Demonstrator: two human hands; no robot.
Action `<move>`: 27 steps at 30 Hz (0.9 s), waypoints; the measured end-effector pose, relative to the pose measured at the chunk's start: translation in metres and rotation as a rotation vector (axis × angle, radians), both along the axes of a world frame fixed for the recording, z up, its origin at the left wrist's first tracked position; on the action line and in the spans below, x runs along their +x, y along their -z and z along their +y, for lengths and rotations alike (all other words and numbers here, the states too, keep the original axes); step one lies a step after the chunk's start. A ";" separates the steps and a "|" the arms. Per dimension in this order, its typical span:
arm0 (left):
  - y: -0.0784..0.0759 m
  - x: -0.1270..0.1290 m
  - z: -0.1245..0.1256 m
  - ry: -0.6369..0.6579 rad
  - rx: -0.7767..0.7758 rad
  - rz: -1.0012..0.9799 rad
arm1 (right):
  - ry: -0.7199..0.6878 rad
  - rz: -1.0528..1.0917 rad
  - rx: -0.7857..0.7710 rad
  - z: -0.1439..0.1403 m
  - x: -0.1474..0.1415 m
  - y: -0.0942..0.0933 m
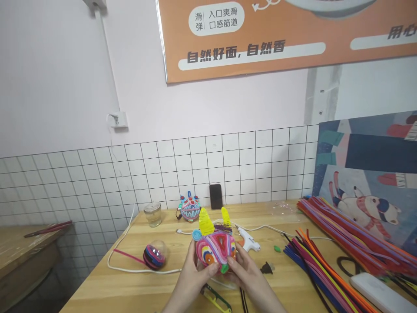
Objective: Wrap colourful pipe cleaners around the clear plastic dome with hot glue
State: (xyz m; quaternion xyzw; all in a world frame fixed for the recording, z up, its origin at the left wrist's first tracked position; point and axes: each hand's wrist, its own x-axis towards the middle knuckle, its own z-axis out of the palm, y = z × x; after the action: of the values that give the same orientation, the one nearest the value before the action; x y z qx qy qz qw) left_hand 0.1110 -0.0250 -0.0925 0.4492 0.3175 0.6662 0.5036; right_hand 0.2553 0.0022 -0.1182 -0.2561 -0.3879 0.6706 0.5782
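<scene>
Between my two hands is a colourful pipe-cleaner animal head point(219, 248), pink and purple with orange eyes, a green nose and two yellow ears. My left hand point(195, 270) is closed round its left side, thumb on the front below one eye. On the right side, my right hand point(243, 267) grips it with the thumb beside the green nose. Just behind it lies a white glue gun point(249, 240) with an orange part. Below my hands rests a green and yellow cutter point(217, 300), partly covered.
Bundles of pipe cleaners point(321, 269) lie on the right by a white power strip point(379, 289). A half-wrapped clear ball point(154, 255) sits at left. Along the back stand a glass jar point(153, 214), a finished monster ball point(190, 209) and a phone point(216, 197). White cable point(153, 272) crosses the table.
</scene>
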 end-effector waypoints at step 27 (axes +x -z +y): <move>0.006 -0.005 -0.013 0.069 -0.186 -0.045 | 0.271 -0.422 0.262 -0.001 0.028 -0.024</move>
State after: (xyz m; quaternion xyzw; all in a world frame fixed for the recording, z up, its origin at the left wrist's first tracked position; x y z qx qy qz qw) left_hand 0.1059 -0.0376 -0.0989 0.3959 0.3508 0.6260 0.5731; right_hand 0.2838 0.0010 -0.0946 -0.3626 -0.5455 0.4632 0.5970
